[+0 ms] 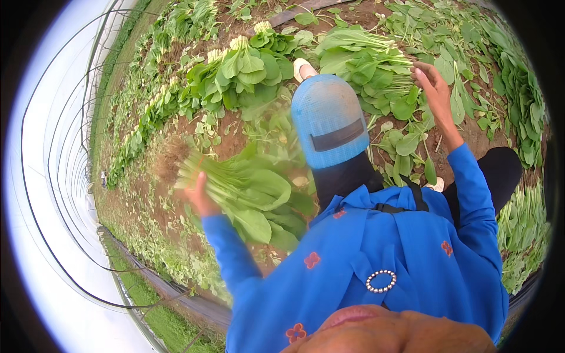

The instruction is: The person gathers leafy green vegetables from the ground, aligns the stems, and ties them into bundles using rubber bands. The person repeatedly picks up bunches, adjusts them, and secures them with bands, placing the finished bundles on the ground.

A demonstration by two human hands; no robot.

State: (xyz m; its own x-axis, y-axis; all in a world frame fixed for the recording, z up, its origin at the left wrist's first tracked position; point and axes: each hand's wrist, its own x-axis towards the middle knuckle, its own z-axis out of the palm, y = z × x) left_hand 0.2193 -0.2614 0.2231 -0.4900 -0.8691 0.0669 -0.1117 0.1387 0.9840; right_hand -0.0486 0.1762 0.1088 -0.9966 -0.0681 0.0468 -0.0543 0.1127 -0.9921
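Note:
My left hand (202, 195) grips a bunch of leafy greens (247, 185) around its pale stems. An orange band circles the stems, brown roots (170, 159) point left, and broad leaves fan out to the right. Motion blurs the hand and the bunch. My right hand (435, 90), fingers bent and apart, hovers at the stem ends of a loose pile of greens (366, 66). Whether its fingertips touch those stems I cannot tell. A blue knee pad (329, 119) with a dark strip covers my bent knee, between the two hands.
Bundled greens (238, 66) with pale stem ends up form a row at the upper left. More greens (521, 88) are heaped along the right edge. Loose leaves (406, 145) litter the brown soil. Hoops and white sheeting (48, 154) of a tunnel greenhouse rise at the left.

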